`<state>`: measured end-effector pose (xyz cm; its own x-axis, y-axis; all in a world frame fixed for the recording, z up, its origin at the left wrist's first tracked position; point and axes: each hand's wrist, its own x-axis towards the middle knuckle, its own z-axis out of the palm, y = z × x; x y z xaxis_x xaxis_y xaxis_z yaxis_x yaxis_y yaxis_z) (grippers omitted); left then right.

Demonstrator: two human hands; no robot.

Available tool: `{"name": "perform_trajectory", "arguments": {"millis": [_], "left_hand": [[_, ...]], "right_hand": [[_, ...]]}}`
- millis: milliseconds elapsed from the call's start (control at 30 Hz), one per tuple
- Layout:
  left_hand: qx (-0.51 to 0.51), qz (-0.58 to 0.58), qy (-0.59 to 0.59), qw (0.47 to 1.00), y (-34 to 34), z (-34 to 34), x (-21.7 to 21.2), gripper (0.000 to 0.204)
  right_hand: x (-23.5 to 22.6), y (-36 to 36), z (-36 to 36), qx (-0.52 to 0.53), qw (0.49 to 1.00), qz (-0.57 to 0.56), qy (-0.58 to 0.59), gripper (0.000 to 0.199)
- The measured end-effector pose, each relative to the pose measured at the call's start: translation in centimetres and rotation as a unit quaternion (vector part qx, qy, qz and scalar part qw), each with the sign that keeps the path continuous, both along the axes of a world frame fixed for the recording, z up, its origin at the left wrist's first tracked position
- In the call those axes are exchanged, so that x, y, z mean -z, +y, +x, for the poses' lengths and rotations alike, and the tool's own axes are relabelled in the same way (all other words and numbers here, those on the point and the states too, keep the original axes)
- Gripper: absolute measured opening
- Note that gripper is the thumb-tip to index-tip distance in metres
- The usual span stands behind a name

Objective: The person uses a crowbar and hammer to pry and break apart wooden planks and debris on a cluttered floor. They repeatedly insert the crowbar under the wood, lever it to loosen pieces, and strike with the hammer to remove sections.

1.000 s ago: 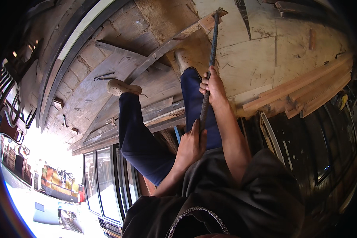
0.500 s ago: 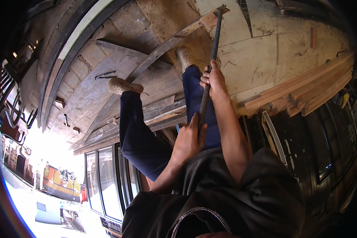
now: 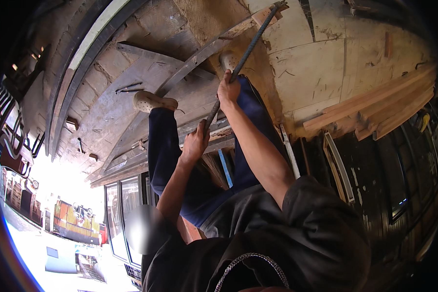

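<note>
At the near end of a ribbed metal bar, which has swung leftward from the right thigh, the left hand is clamped. Farther right, the right hand grips mid-bar, also shifted left. Rightmost, the bar's far tip remains over a wooden block.

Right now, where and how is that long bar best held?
Probably around the near half of the bar, from the person's side, two-handed: it is long, thin and slants away, and the left hand and right hand wrap it there.
</note>
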<state>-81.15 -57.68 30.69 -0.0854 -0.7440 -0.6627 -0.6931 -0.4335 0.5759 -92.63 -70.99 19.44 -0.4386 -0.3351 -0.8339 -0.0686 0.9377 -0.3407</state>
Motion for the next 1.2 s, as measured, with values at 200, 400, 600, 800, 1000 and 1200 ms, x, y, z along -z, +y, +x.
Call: {"name": "perform_trajectory", "arguments": {"millis": [200, 400, 600, 800, 1000, 1200], "left_hand": [[0.03, -0.011, -0.033, 0.999, 1.8, 1.1, 3.1, 0.035], [-0.007, -0.013, -0.02, 1.0, 2.9, 1.6, 5.2, 0.037], [0.044, 0.041, -0.106, 0.993, -3.1, 5.5, 3.4, 0.033], [0.039, 0.069, -0.118, 0.99, 0.4, 5.2, 8.2, 0.039], [0.091, 0.103, -0.187, 0.973, -0.4, 9.8, 17.1, 0.024], [0.054, 0.036, -0.117, 0.991, 1.9, 8.5, 16.3, 0.016]], "right_hand": [[2.9, 2.3, 0.8, -0.099, 0.988, -0.01, 0.122, 0.043], [4.0, 2.9, 1.7, -0.041, 0.987, -0.094, 0.123, 0.035], [5.0, 0.8, 4.9, -0.025, 0.991, -0.081, 0.099, 0.034], [12.1, 6.0, 2.3, -0.078, 0.987, -0.014, 0.14, 0.032], [13.9, 2.4, 6.7, 0.088, 0.992, 0.032, -0.088, 0.03], [13.5, -2.8, 0.7, 0.324, 0.908, 0.026, -0.264, 0.03]]}}
